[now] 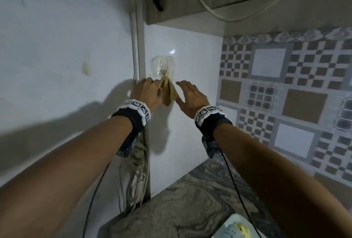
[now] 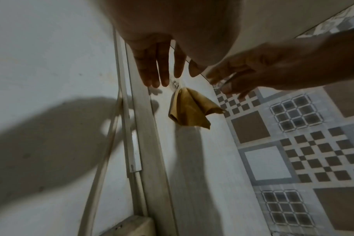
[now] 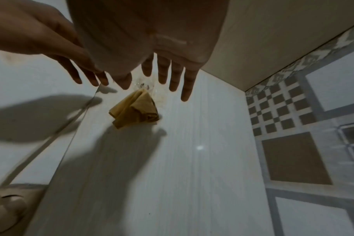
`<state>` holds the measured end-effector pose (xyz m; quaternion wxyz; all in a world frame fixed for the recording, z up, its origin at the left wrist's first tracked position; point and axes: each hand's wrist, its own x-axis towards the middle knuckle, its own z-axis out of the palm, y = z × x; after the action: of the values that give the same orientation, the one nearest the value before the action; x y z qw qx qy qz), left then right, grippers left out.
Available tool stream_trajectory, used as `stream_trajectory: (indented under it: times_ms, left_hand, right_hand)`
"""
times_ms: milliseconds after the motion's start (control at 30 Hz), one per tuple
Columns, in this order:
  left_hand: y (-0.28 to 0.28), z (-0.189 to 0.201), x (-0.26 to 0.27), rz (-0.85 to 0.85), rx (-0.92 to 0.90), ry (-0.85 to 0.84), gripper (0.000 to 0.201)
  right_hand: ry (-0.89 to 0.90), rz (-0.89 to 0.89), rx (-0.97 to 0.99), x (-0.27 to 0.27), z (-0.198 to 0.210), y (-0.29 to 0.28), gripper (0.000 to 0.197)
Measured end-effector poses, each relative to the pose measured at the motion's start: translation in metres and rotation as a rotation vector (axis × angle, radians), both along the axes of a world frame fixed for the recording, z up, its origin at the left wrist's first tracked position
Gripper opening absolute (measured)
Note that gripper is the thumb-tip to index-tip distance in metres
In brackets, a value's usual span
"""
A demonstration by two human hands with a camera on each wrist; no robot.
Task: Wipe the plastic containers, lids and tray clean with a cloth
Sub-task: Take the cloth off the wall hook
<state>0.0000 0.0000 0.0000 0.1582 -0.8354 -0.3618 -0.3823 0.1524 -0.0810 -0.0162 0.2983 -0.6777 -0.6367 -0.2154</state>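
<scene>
The yellow cloth [image 2: 189, 110] is hanging from a clear wall hook [image 1: 162, 66]; the left hand [image 1: 147, 93] and right hand [image 1: 190, 96] are hovering beside it, fingers spread, holding nothing. Wiping is apparently either finished or not begun.

Dim indoor light was recorded throughout. Hard dark shadows of arms and hands were cast low and left on the pale white wall panel [image 1: 182, 62]. A small glare spot was noted there in the right wrist view. Patterned brown-and-grey tiles [image 1: 297, 93] were smeared by motion blur; edges were bowed by wide-angle distortion.
</scene>
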Motion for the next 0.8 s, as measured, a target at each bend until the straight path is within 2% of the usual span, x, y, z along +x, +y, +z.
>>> stream_trajectory:
  times_ms: [67,167,333,433,533,633,733,800]
  left_hand:
    - [0.014,-0.004,0.007,-0.019,-0.035,-0.012,0.037]
    - [0.030,-0.018,0.021,-0.096,-0.060,-0.022,0.041]
    - [0.045,-0.030,0.038,-0.200,-0.065,-0.168,0.050]
    - [0.051,-0.034,0.043,-0.279,-0.039,-0.279,0.046]
    - [0.055,-0.033,0.048,-0.361,0.025,-0.378,0.032]
    - [0.057,-0.028,0.051,-0.389,0.034,-0.459,0.035]
    - [0.051,-0.022,0.052,-0.439,0.052,-0.537,0.031]
    - [0.042,-0.019,0.055,-0.495,0.020,-0.620,0.029]
  right_hand:
    - [0.089,0.075,0.009,0.002,-0.001,0.014,0.051]
    - [0.119,0.117,0.008,0.008,-0.009,0.043,0.054]
    - [0.195,0.296,0.133,0.019,-0.024,0.082,0.055]
    - [0.321,0.387,0.213,0.019,-0.029,0.089,0.047]
    - [0.351,0.384,0.232,0.022,-0.025,0.090,0.047]
    - [0.362,0.409,0.282,0.027,-0.018,0.081,0.050]
    - [0.255,0.353,0.367,0.037,-0.015,0.073,0.055]
    - [0.260,0.329,0.375,0.041,-0.014,0.063,0.052]
